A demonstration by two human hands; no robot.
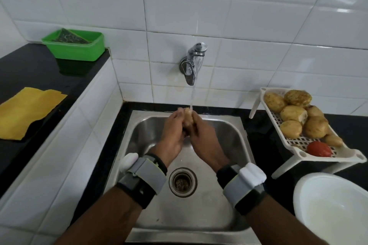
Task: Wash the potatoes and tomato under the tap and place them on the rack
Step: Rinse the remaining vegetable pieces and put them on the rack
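White glazed wall tiles (99, 6) back a black stone bench (29, 69) with a stainless steel sink (229, 131) set into it at the middle of the view. A chrome tap (192, 63) juts from the wall at 12 o'clock of the sink, and a thin stream of water (192, 97) falls straight from its spout.

Both hands meet over the far half of the basin. The left hand (172, 135) and the right hand (205, 137) face each other, fingers curled round a pale potato (187, 119) clasped between them. The stream lands on its top end. Most of the potato is hidden by the fingers. Each wrist carries a grey and black band with a white pad. The round drain (182, 182) lies at 6 o'clock of the hands.

At 3 o'clock of the sink a white perforated rack (347, 157) stands on legs on the bench. A heap of potatoes (293, 113) fills its far part, touching one another, and a red tomato (318, 149) lies at its near corner, just beside the nearest of them. A white bowl (334, 205) sits at 5 o'clock, near the rack's front leg.

At 10 o'clock a green plastic tub (79, 49) holding a dark scrub pad (69, 37) stands against the wall. A yellow cloth (27, 109) lies flat at 9 o'clock.
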